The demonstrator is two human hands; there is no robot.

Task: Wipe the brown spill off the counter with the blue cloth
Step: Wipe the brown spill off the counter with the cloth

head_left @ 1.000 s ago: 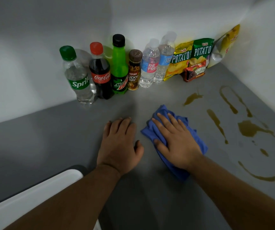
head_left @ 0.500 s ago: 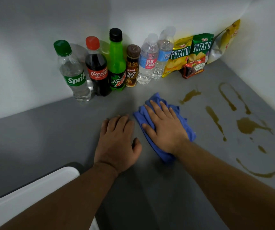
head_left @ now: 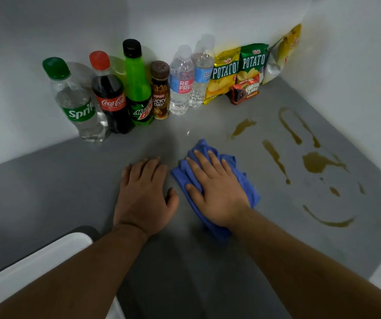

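Head camera: a person's two bare hands lie side by side, close but apart, on a grey worktop [head_left: 46, 192] set into a corner of plain white walls [head_left: 12, 65]. The right hand [head_left: 214, 189] presses flat on a crumpled blue cloth [head_left: 180, 173], fingers straight and slightly spread, gripping nothing. The left hand [head_left: 143, 194] rests palm-down on the bare surface just beside the cloth, fingers straight and together, holding nothing.

The cloth sits near the middle of the worktop. To its right, apart from the cloth, a brown spill [head_left: 316, 162] spreads across the surface in streaks, blots and a long curved line, the nearest patch lying just beyond the cloth's far corner.

Along the back wall stands a row of upright drinks: a Sprite bottle [head_left: 76, 104], a Coca-Cola bottle [head_left: 111, 97], a green Mountain Dew bottle [head_left: 138, 88], a small brown Lucky Day bottle [head_left: 160, 93] and two clear water bottles [head_left: 181, 84]. Beside them, two potato chip bags [head_left: 224, 77] and a yellow snack bag [head_left: 281, 54] lean against the wall, with a red fudge bar packet [head_left: 245, 89] in front.

A white rounded edge [head_left: 35, 268] crosses the lower left corner of the view, partly behind the left forearm. Light is dim and falls unevenly on the walls.
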